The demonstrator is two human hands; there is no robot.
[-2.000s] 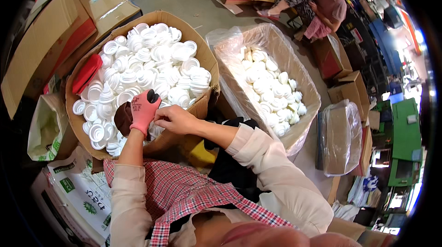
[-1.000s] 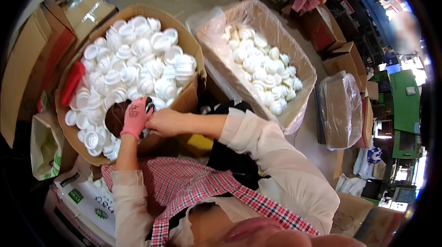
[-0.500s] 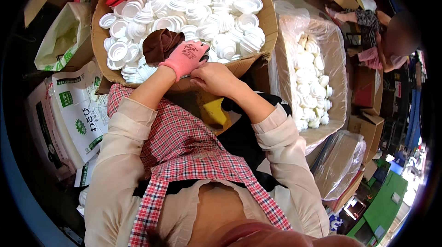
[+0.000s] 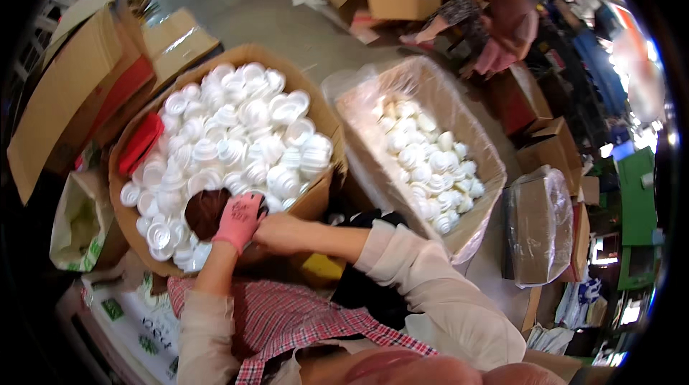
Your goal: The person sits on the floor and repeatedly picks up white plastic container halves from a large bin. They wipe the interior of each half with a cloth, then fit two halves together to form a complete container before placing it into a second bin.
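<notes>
Head view: our left hand (image 4: 240,220) wears a pink knit glove with dark fingertips; our right hand (image 4: 281,233) is bare, fingers curled in against the glove. Whether either grasps anything, we can't tell; the fingers hide it. One brown cloth (image 4: 204,214), soft and crumpled, bunches beside the glove.

White pieces (image 4: 237,152), smooth, plastic-looking, round and ribbed in steps, heap inside one big cardboard box (image 4: 314,198) right by both hands; too many to count. One red item (image 4: 141,142), flat, tucks along its left side. One more box (image 4: 359,106), lined with clear crinkly film, stands to the right with a smaller pile of cream-white pieces (image 4: 434,173), also uncountable.

Around: one film-wrapped carton (image 4: 542,227) far right, one pale bag (image 4: 75,227) with green print at left, one seated person (image 4: 513,22) beyond. Glove and cloth block the nearest white pieces.
</notes>
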